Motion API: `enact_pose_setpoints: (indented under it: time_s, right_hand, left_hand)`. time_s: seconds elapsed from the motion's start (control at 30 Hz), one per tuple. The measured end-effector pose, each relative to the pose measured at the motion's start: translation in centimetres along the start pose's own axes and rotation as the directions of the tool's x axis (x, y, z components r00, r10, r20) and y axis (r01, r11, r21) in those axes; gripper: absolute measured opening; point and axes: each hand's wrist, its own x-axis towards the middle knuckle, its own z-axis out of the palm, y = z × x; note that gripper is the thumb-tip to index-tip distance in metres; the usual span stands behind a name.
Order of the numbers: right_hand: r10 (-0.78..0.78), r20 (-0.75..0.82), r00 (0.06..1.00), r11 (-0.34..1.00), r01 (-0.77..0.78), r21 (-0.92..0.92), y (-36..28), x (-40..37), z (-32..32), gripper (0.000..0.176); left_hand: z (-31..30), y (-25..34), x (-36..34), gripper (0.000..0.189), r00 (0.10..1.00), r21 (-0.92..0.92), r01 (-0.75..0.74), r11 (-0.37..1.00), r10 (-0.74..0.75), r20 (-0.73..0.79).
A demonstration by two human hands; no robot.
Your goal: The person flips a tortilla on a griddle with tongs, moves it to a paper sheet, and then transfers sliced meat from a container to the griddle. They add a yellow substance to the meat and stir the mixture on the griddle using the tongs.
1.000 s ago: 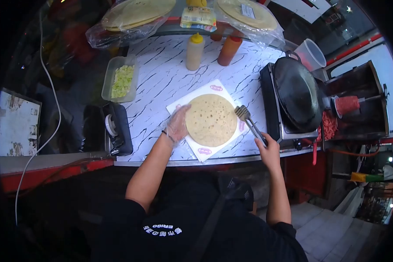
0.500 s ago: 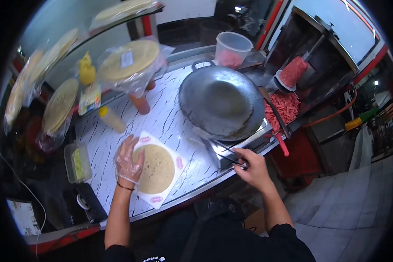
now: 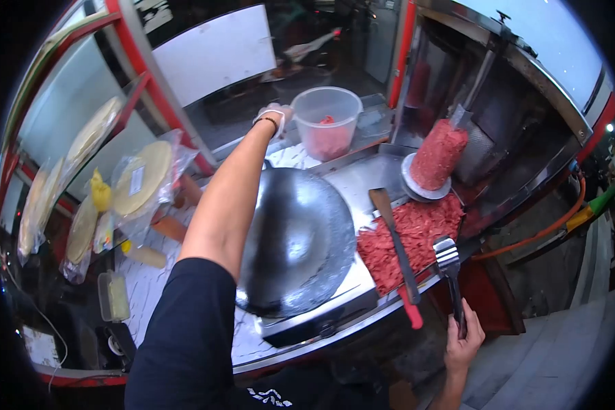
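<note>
My left hand (image 3: pixel 278 119), in a clear plastic glove, stretches over the wok to the left rim of a clear plastic bucket (image 3: pixel 328 123). Its fingers are curled at the rim; their far side is hidden. Reddish meat shows inside the bucket. Under my left arm, the dark upturned wok (image 3: pixel 301 239) covers the stove. Low at the right, my right hand (image 3: pixel 463 335) is closed around the black handle of a pair of tongs (image 3: pixel 449 263), with the slotted metal end pointing up. The flatbread and its paper are hidden from view.
Shaved red meat (image 3: pixel 417 239) fills a tray right of the wok, with a long knife (image 3: pixel 396 246) and a red handle (image 3: pixel 411 311) across it. A meat cone (image 3: pixel 441 154) stands behind. Bagged flatbreads (image 3: pixel 140 178) and a sauce bottle (image 3: pixel 143 254) are at left.
My left hand has gone from the flatbread to the bucket at the back. My right hand has moved right, away from the stove front, and raised the tongs upright. The view has shifted right.
</note>
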Motion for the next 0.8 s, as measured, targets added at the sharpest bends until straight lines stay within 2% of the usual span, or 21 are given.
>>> enact_pose_setpoints:
  time_s: [0.07,0.1,0.13,0.17,0.23,0.3,0.33,0.37,0.4,0.43,0.47,0.53,0.6,0.63,0.67,0.77,0.8]
  right_hand:
    - [-0.006,-0.108,0.994,1.0,0.009,0.026,1.9,0.4,-1.4,0.035]
    - [0.022,-0.099,0.995,1.0,-0.022,-0.008,2.2,0.6,-2.4,0.029]
    - [0.036,-0.114,0.993,0.999,-0.038,-0.021,2.8,0.6,-2.9,0.029]
    - [0.063,-0.139,0.988,0.998,-0.065,-0.009,3.3,0.6,-3.3,0.023]
    - [0.086,-0.169,0.982,0.996,-0.087,0.002,4.0,0.5,-3.7,0.018]
    - [0.204,-0.142,0.969,0.979,-0.202,0.026,4.2,0.6,-4.0,0.011]
    - [0.2,-0.147,0.969,0.98,-0.199,0.021,4.2,0.9,-3.9,0.011]
    - [0.17,-0.137,0.976,0.985,-0.17,0.013,4.1,1.4,-3.6,0.013]
    - [0.139,-0.125,0.982,0.99,-0.139,0.007,3.7,2.0,-3.2,0.016]
    - [0.161,-0.115,0.98,0.987,-0.158,0.032,2.6,2.8,-2.8,0.024]
    - [0.159,-0.113,0.981,0.987,-0.156,0.035,2.1,3.5,-2.6,0.024]
    - [-0.044,-0.057,0.997,0.999,0.045,0.018,1.0,5.3,-1.6,0.023]
    - [-0.17,-0.022,0.985,0.985,0.17,-0.01,-1.8,7.7,-0.3,0.024]
    - [-0.208,0.0,0.978,0.976,0.208,-0.058,-4.0,9.0,0.5,0.024]
    - [-0.304,-0.017,0.953,0.951,0.302,-0.07,-5.5,10.3,1.6,0.022]
    - [-0.507,0.026,0.862,0.821,0.491,-0.291,-12.0,13.5,3.9,0.027]
    - [-0.519,0.055,0.853,0.788,0.503,-0.355,-13.8,14.3,4.9,0.024]
  left_hand:
    - [3.9,0.1,2.6,0.072,0.981,-0.261,0.192,0.946,-0.178,0.077]
    - [5.3,0.5,4.3,0.074,0.962,-0.237,0.266,0.934,-0.243,0.122]
    - [8.1,-1.2,9.9,0.066,0.965,-0.329,0.24,0.913,-0.187,0.184]
    - [9.0,-1.9,12.8,0.056,0.998,0.064,0.028,0.998,-0.031,0.048]
    - [8.6,-1.0,12.5,0.041,0.977,0.442,-0.069,0.894,0.15,-0.15]
    - [6.9,2.0,8.1,0.039,0.923,0.151,0.034,0.988,0.027,-0.384]
    - [5.8,2.7,6.5,0.041,0.889,0.175,-0.02,0.984,0.098,-0.448]
    - [4.4,3.2,6.2,0.038,0.853,0.309,-0.123,0.943,0.259,-0.452]
    - [2.9,3.7,4.9,0.034,0.776,0.358,-0.242,0.902,0.401,-0.487]
    - [0.8,4.4,3.7,0.031,0.736,0.438,-0.306,0.845,0.502,-0.455]
    - [-1.2,6.0,0.0,0.03,0.735,0.389,-0.325,0.862,0.489,-0.47]
    - [-4.8,6.9,-3.4,0.029,0.734,0.252,-0.371,0.894,0.448,-0.51]
    - [-5.9,6.2,-5.9,0.027,0.604,0.17,-0.492,0.854,0.475,-0.64]
    - [-6.0,5.7,-6.8,0.026,0.61,0.172,-0.515,0.84,0.499,-0.616]
    - [-5.9,5.0,-8.0,0.027,0.523,0.189,-0.599,0.778,0.559,-0.644]
    - [-6.9,4.1,-13.3,0.024,0.494,0.141,-0.65,0.747,0.556,-0.668]
    - [-7.2,3.4,-14.7,0.022,0.485,0.143,-0.661,0.736,0.565,-0.668]
